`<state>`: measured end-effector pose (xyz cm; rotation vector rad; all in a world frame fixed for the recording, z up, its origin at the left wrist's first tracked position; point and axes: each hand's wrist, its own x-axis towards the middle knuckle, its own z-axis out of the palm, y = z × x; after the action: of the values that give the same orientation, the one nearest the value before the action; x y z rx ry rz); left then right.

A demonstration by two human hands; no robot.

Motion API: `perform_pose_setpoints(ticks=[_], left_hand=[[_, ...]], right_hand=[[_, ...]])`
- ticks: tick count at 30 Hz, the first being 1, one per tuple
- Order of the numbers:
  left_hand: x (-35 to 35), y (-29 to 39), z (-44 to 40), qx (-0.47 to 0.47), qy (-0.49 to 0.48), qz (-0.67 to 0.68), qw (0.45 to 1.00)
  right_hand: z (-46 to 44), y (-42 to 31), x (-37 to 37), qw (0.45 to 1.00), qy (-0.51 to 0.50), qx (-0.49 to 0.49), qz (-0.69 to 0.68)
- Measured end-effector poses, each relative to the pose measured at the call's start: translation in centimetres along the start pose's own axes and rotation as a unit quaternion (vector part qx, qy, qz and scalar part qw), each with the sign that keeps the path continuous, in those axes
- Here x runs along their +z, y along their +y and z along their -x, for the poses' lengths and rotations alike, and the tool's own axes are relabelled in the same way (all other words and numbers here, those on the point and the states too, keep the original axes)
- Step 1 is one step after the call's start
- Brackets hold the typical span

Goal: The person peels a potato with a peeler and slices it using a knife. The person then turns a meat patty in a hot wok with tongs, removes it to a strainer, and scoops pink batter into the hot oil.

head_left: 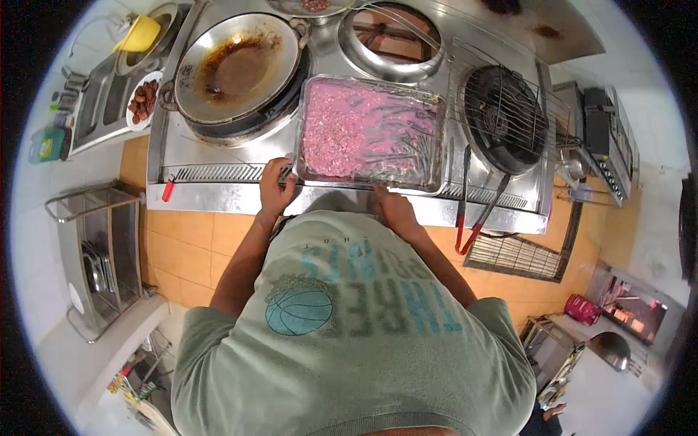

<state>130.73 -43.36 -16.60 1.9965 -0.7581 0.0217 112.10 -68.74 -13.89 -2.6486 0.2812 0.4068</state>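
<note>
A rectangular metal tray (442, 156) lies on the steel stove counter, with pink minced food (338, 131) spread thickly over its left part and thinly streaked over its right. My left hand (278, 187) is at the tray's lower left corner, its fingers bent at the rim. Near the middle of the tray's front edge is my right hand (392, 206), its fingers curled and partly hidden, so what they grip cannot be made out. Just behind and left of the tray sits a large wok (240, 69) with brown oily residue inside.
Right of the tray, a wire rack (509, 102) lies over a black pan (505, 120), beside red-handled tongs (465, 236). An open burner ring (390, 69) is behind the tray. At left are a plate of brown food (143, 102), a sink (87, 120) and a yellow bowl (141, 33).
</note>
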Motion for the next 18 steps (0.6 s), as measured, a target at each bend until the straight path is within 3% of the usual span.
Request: perform_pose_setpoints(ticks=[3, 7, 10, 13, 16, 18], left_hand=[[0.1, -0.1, -0.3, -0.003, 0.007, 0.003, 1.000], [0.0, 0.2, -0.1, -0.018, 0.019, -0.001, 1.000], [0.1, 0.4, -0.1, -0.028, 0.025, -0.006, 0.999], [0.0, 0.7, -0.2, -0.025, 0.029, -0.026, 0.999], [0.0, 0.9, -0.2, -0.019, 0.034, -0.039, 0.998], [0.2, 1.0, -0.2, -0.015, 0.035, -0.032, 0.999]], right_hand=[[-3.9, 1.6, -1.9, 0.996, 0.082, -0.026, 0.032], [-10.5, 4.4, -7.8, 0.986, 0.111, 0.031, 0.119], [-14.0, 7.0, -8.0, 0.984, 0.083, 0.010, 0.156], [-14.2, 8.4, -5.8, 0.989, 0.008, -0.119, 0.088], [-10.5, 5.4, -8.2, 0.977, -0.043, -0.178, 0.113], [-10.6, 7.0, -8.7, 0.983, -0.041, -0.158, 0.087]])
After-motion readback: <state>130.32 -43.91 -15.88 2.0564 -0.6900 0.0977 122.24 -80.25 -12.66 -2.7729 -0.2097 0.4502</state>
